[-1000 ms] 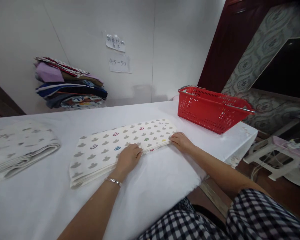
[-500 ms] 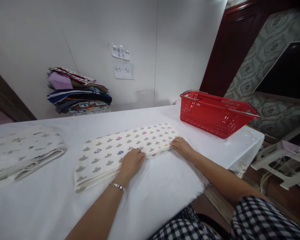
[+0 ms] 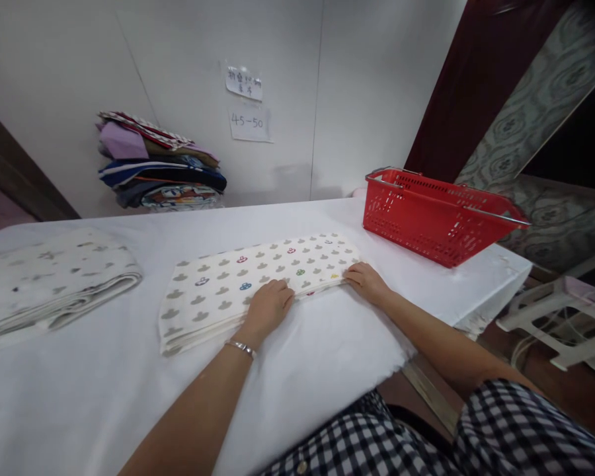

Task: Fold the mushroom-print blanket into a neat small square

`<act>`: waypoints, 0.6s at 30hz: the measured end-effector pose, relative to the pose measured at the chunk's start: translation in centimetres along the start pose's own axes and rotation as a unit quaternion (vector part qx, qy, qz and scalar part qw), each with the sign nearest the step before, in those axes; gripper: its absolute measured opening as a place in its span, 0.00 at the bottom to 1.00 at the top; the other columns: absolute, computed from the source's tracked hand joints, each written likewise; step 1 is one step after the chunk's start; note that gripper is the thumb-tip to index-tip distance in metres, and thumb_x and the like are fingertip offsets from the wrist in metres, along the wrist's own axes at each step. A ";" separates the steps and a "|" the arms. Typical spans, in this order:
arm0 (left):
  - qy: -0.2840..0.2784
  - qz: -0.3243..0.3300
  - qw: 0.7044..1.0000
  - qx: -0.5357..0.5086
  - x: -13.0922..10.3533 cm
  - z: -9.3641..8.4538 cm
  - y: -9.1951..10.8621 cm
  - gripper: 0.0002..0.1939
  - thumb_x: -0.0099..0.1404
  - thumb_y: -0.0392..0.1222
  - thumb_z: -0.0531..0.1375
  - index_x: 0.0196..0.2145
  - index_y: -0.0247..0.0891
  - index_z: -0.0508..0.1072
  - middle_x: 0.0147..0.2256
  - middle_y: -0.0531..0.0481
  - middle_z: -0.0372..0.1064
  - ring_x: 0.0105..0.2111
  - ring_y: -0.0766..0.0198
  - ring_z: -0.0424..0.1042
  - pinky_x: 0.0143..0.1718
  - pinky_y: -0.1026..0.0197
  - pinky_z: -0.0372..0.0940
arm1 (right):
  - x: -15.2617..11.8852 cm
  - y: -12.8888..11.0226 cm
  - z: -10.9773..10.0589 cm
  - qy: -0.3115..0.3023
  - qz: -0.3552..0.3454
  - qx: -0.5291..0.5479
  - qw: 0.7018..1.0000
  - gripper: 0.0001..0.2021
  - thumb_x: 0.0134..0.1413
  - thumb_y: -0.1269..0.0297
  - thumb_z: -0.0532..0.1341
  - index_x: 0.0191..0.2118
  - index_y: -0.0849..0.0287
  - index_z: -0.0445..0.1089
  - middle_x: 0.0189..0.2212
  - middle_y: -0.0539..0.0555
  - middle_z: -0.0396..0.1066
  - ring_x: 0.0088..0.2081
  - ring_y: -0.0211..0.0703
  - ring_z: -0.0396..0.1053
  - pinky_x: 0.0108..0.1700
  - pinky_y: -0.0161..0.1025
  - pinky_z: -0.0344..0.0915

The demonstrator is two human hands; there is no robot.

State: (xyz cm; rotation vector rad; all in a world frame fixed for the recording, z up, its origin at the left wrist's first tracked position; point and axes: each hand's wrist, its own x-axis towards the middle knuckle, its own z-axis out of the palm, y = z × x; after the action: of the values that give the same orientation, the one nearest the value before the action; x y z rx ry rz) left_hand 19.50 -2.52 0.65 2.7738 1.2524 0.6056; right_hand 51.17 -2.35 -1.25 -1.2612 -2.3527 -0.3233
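I am registering grey cap-shaped motifs on the cream folded cloth [image 3: 228, 284] — a few are showing red, blue, green and yellow. The speckled cloth [image 3: 59, 274] is bearing grey and dark marks on white. The basket [image 3: 411, 221] is presenting red — the sleeve [image 3: 520, 423], dark-and-white checks. The fabric stack [image 3: 163, 165] is displaying lilac, brown and blue.

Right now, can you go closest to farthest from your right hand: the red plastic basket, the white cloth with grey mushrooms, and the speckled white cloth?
1. White mushroom cloth: the right hand touches its near edge.
2. Red plastic basket: ahead, to the right.
3. Speckled white cloth: far over on the left.
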 end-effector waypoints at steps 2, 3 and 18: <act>-0.005 -0.006 1.000 -0.007 0.0 -0.1 0.0 0.13 0.66 0.37 0.49 0.29 0.39 0.72 0.32 0.47 0.68 0.35 0.60 0.64 0.36 0.57 0.59 | 0.4 -0.3 -0.1 0.000 -0.010 0.009 1.000 0.12 0.63 0.62 0.53 0.41 0.57 0.74 0.37 0.58 0.72 0.39 0.46 0.66 0.41 0.43 0.61; -0.005 -0.008 1.000 -0.010 0.0 -0.1 0.0 0.13 0.66 0.37 0.49 0.30 0.39 0.72 0.32 0.47 0.68 0.36 0.60 0.64 0.37 0.57 0.59 | 0.6 -0.5 -0.1 -0.003 -0.019 0.015 1.000 0.12 0.63 0.62 0.53 0.42 0.56 0.74 0.37 0.59 0.72 0.40 0.46 0.66 0.42 0.43 0.61; 0.015 0.015 1.000 0.014 0.1 0.2 0.1 0.12 0.66 0.35 0.50 0.30 0.39 0.72 0.34 0.47 0.67 0.36 0.59 0.63 0.36 0.57 0.57 | 0.9 -1.9 1.0 0.017 -0.029 0.005 0.999 0.14 0.64 0.64 0.51 0.41 0.56 0.74 0.35 0.58 0.72 0.37 0.45 0.66 0.40 0.43 0.62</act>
State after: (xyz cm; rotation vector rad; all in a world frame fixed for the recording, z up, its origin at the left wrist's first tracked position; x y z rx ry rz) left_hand 19.68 -2.53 0.51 2.8218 1.2356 0.6396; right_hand 48.88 -2.33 -1.62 -1.1743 -2.3624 -0.3482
